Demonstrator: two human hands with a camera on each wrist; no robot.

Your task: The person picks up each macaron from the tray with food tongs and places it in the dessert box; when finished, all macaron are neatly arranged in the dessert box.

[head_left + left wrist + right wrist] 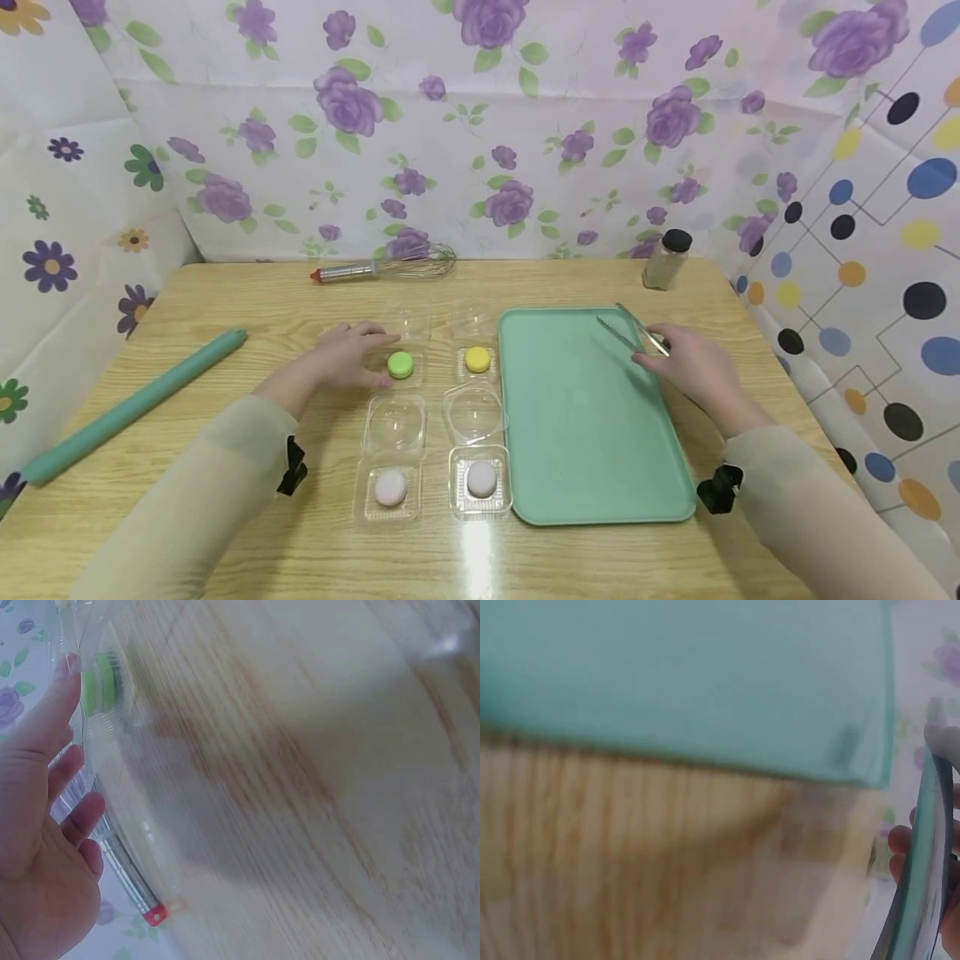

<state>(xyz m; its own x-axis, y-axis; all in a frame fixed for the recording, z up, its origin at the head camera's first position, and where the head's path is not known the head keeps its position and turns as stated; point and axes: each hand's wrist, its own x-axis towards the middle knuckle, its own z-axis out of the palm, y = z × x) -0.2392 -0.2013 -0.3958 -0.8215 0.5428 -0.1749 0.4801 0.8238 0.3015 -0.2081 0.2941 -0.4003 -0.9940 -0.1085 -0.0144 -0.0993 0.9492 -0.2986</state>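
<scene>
My left hand (347,357) reaches to the left side of a clear plastic box that bears a green macaron (401,364). Its fingers are loosely bent and spread, with the fingertips (69,666) right at the clear plastic in the left wrist view. In my right hand (693,362) I hold metal tongs (619,333), their two arms spread apart over the far right part of a green tray (592,417). A yellow macaron (477,359) sits in a second box, right of the green one. Two pale macarons (390,487) lie in nearer boxes. The lids stand flipped back.
A whisk (382,268) lies along the back edge of the wooden table (315,542). At the left is a green rolling pin (135,408), set diagonally. A glass jar (665,262) with a black lid stands at the back right. Patterned cloth hangs around the table.
</scene>
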